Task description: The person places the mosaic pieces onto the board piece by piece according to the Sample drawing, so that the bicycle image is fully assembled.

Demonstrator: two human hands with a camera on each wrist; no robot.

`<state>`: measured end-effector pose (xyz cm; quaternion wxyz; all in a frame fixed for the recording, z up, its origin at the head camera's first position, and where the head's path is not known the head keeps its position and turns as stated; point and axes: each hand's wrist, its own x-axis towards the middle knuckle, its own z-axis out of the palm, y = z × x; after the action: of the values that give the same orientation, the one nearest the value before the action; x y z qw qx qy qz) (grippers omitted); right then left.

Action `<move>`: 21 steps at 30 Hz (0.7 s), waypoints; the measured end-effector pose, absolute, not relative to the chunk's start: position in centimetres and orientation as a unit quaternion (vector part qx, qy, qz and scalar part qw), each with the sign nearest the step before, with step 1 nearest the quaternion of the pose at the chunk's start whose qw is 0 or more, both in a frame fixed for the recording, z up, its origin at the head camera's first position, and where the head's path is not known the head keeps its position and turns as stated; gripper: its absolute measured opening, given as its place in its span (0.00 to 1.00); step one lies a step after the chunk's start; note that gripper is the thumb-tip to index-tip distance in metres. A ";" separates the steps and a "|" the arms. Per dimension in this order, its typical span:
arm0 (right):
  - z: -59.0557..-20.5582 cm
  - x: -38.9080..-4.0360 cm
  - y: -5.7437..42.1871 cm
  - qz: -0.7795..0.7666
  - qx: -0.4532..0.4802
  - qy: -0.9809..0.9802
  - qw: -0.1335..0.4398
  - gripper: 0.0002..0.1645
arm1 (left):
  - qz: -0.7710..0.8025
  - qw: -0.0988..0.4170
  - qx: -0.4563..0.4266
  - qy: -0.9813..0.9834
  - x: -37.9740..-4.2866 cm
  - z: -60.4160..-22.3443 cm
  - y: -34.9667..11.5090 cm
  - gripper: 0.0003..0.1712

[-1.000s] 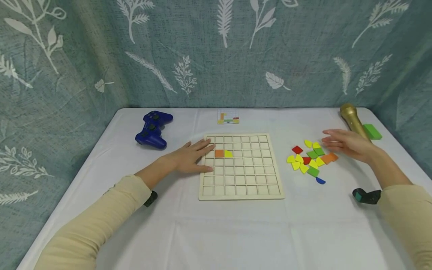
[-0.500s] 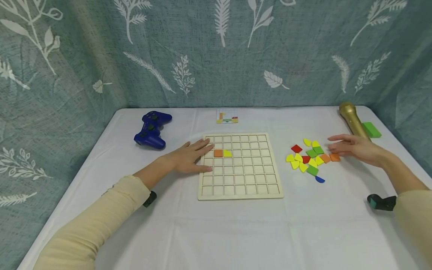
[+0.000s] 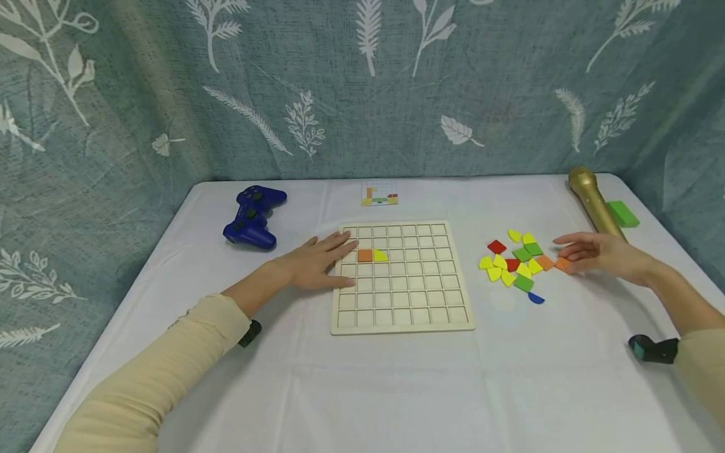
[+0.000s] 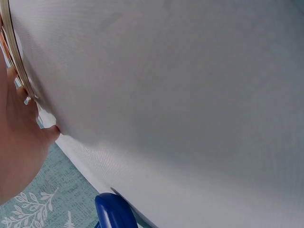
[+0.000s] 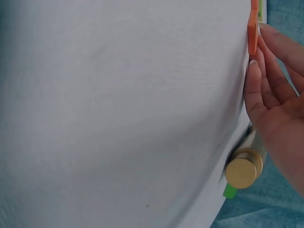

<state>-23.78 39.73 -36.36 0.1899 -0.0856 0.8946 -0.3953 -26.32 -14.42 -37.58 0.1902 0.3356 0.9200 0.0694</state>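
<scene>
My left hand [image 3: 316, 263] lies spread with its fingertips on the left edge of a pale wooden grid board [image 3: 404, 302]. An orange square tile [image 3: 365, 255] and a yellow quarter-round tile [image 3: 381, 255] sit side by side in the board's grid. To the right, my right hand [image 3: 603, 255] is over the table, its fingertips at a loose orange tile [image 3: 562, 265] at the right end of a tile pile. In the right wrist view, one finger reaches the upper side of that orange tile [image 5: 253, 32], while the thumb is just below it.
Red [image 3: 496, 246], green [image 3: 523, 283], yellow and blue [image 3: 535, 298] tiles lie loose right of the board. A blue game controller [image 3: 255, 217] stands back left, a small pattern card [image 3: 379, 194] behind the board. A gold microphone [image 3: 596, 200] and green block [image 3: 623, 214] lie back right.
My right hand has moved right and nearer, down to the outer orange tile, which has shifted slightly away from the other orange one. The left hand has stayed on the board.
</scene>
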 end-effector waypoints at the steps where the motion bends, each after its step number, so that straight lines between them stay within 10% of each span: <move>1: -36.4 -23.8 39.7 -0.390 -0.088 0.898 0.185 0.34 | 0.069 0.190 0.335 0.920 -26.3 -37.6 -14.4 0.51; 21: -35.3 -25.1 39.1 -0.305 0.005 0.943 0.135 0.34 | 0.069 0.195 0.329 0.922 -26.3 -37.5 -14.4 0.51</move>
<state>-25.05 39.11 -35.34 0.1351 0.0051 0.9426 -0.3053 -26.29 -14.42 -37.51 0.1950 0.3285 0.9216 0.0687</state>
